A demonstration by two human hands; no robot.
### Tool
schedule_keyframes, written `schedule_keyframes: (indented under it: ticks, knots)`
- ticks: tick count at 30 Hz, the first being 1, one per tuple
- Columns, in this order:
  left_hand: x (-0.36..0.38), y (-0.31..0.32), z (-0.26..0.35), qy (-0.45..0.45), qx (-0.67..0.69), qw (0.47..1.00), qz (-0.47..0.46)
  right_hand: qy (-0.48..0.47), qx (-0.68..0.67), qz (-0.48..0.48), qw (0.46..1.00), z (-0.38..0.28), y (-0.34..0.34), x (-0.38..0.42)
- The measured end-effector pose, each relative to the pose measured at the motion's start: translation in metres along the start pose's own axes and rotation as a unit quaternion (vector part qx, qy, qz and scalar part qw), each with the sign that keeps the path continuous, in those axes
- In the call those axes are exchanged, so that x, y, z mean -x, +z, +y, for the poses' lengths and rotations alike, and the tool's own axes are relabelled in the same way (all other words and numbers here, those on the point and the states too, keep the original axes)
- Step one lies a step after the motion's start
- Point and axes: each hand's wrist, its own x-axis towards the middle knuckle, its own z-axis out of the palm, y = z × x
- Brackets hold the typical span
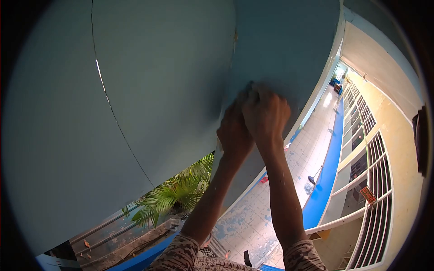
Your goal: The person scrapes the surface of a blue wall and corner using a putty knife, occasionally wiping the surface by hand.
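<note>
Both hands are raised side by side against a blue-grey painted pillar face [285,40], close to the corner where it meets a paler wall [158,81]. My right hand [266,110] is closed, with its fingers curled towards the painted surface. Partly overlapped by it, my left hand [235,131] is closed as well, lower and nearer the corner. The fingertips are dark and blurred, so anything they grip stays hidden. Chipped paint shows along the corner edge above the hands.
A thin dark cable or crack line runs down the paler wall. Palm leaves [181,189] show below it. At right, a tiled walkway [253,212] with flaked blue paint runs along barred windows [377,153]. A long-handled broom or dustpan [312,179] stands on the floor.
</note>
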Motion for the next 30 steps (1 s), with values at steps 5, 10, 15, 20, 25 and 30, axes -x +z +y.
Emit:
schedule_keyframes:
  ticks: [5, 10, 15, 20, 25, 30]
  knots:
    - [0.014, -0.014, 0.011, -0.068, -0.012, 0.994, -0.08, 0.017, -0.005, 0.001, 1.0, -0.002, -0.007, 0.019]
    - [-0.004, -0.001, -0.011, -0.04, -0.022, 0.998, -0.036, 0.005, -0.018, -0.013, 1.0, -0.004, 0.016, 0.0]
    - [0.01, -0.004, -0.011, -0.08, -0.026, 0.995, -0.052, 0.021, 0.01, -0.05, 0.998, -0.006, 0.009, 0.013]
    - [0.009, -0.004, -0.004, -0.029, -0.037, 0.998, -0.035, 0.04, 0.027, -0.128, 0.991, -0.005, 0.005, -0.002]
    - [0.014, -0.004, 0.007, -0.046, -0.02, 0.998, -0.037, 0.023, 0.029, -0.13, 0.991, -0.01, -0.007, -0.005]
    - [0.001, -0.007, 0.011, -0.053, -0.043, 0.997, -0.037, -0.028, 0.058, -0.133, 0.989, -0.006, 0.008, -0.02]
